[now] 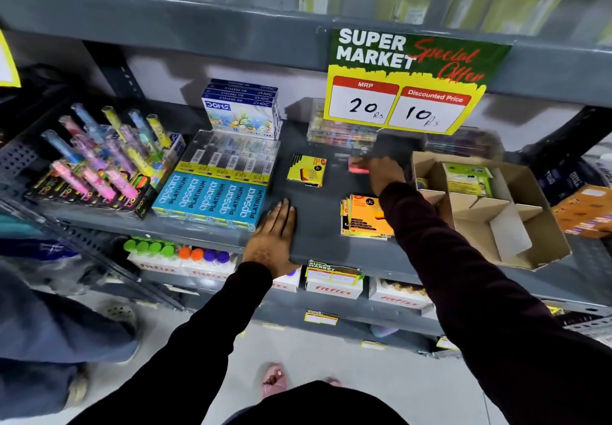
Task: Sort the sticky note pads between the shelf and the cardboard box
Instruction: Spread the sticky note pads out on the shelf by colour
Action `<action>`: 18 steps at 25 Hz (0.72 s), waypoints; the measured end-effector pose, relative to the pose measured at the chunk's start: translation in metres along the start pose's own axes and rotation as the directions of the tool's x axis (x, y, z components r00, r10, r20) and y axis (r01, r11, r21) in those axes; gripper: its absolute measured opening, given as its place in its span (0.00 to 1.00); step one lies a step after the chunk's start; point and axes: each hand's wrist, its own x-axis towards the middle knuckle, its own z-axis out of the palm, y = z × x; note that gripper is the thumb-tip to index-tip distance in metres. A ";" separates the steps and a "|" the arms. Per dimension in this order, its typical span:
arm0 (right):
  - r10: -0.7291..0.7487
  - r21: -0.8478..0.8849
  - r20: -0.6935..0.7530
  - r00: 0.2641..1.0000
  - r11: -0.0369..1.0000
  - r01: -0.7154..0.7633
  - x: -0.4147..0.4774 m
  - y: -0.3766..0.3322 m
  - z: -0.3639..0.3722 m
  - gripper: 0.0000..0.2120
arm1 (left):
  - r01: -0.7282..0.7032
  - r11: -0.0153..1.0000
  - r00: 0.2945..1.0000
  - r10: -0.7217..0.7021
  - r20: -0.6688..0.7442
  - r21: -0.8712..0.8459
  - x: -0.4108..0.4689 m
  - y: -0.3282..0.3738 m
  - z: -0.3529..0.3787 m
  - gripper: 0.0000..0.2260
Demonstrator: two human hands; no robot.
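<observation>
While pinched in right hand (381, 173) left of open brown cardboard box (530, 245): small pink sticky note pad (358, 165), light, flexible; grip by edges. Left hand (273, 239) flat, empty, on grey metal shelf (318, 212).

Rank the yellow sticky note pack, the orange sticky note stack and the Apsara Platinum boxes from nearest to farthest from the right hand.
From the right hand:
1. Orange sticky note stack, just below it at the shelf front.
2. Yellow sticky note pack, to its left, mid-shelf.
3. Apsara Platinum boxes, farthest left, beyond the left hand.
</observation>
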 end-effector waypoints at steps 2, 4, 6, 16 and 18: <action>-0.004 0.140 0.084 0.996 0.990 -0.008 0.002 0.001 0.006 0.20 | 0.007 1.000 1.000 -0.007 0.011 0.005 0.000 0.000 0.001 0.51; 0.027 0.267 0.115 0.993 0.962 -0.057 0.008 0.005 -0.005 0.16 | 0.012 1.000 1.000 -0.012 0.027 0.005 0.000 -0.001 0.002 0.51; -0.036 0.268 0.176 0.984 0.963 -0.013 0.003 0.008 -0.017 0.15 | 0.013 1.000 0.999 -0.013 0.037 0.000 0.000 -0.003 0.004 0.50; -0.108 -0.035 0.270 0.957 0.992 0.122 -0.057 0.004 -0.021 0.32 | 0.010 1.000 1.000 -0.009 0.020 -0.008 -0.002 0.001 -0.002 0.51; -0.143 0.046 0.245 0.959 0.990 0.136 -0.057 -0.002 -0.031 0.23 | 0.025 1.000 0.999 -0.026 0.048 0.017 -0.001 0.001 0.000 0.51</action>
